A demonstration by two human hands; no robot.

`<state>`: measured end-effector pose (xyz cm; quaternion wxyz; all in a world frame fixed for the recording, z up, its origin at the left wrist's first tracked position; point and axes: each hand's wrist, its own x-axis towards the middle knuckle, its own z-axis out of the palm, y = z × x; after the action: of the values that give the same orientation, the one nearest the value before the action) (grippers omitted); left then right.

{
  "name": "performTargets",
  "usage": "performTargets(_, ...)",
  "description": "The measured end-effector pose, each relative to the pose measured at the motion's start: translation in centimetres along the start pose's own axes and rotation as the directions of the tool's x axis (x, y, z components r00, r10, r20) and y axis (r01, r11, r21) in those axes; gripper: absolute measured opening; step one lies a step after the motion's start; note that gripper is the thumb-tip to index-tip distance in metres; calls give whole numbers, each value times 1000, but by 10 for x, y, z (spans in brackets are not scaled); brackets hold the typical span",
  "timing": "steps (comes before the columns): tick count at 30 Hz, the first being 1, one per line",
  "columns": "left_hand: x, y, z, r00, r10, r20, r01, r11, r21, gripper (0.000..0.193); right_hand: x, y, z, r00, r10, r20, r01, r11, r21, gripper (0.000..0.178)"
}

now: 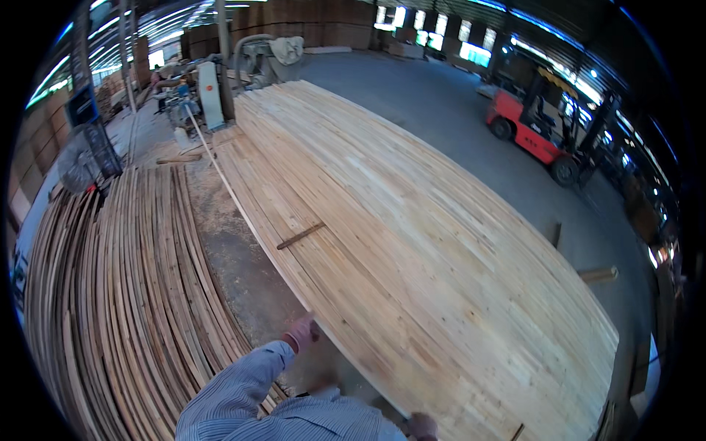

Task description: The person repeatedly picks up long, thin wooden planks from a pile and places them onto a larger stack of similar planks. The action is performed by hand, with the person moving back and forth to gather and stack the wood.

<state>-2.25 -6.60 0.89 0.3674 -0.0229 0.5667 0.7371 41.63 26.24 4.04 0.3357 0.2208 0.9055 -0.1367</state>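
Observation:
A long, thin wooden strip (254, 231) runs along the near left edge of a broad stack of pale boards (441, 279), from the machine at the far left down toward me. My left hand (303, 333), in a pinkish glove, is closed at the strip's side, its fingertips at the wood. Low in the picture, my right hand (422, 426) is beside the strip's near end, against the edge of the boards. It is small and blurred, and its fingers do not show clearly. A short dark stick (300, 236) lies across the boards.
Many long rough slats (140, 287) lie piled to my left. A woodworking machine (209, 95) stands at the far end, with a floor fan (82, 158) farther left. A red forklift (533, 136) is parked beyond the boards at right. Sawdust covers the floor between the piles.

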Motion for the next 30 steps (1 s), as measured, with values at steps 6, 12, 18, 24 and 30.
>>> performTargets(6, -103, -5, 134, 990, 126, 68, -113, 979, -168, 42, -5, -161, -138, 993, 16, -115, 23, 942, 335, 41)
performTargets(12, -74, 21, 115, 958, -287, -25, 133, 517, -846, 59, -22, -137, -112, 856, -148, -496, 400, 797, 453, 49)
performTargets(18, -48, 40, 79, 980, -192, -58, 67, 585, -808, 65, -83, 2, -38, 927, 76, -368, 175, 779, 602, 61)
performTargets(24, -39, 52, 70, 974, -169, -152, -26, 582, -813, 70, -139, 39, -42, 894, 250, -372, -47, 878, 477, 45)
performTargets(30, -12, 41, 35, 991, 121, 51, -35, 616, -787, 62, -142, 5, -51, 756, 293, -586, -71, 926, 372, 30)
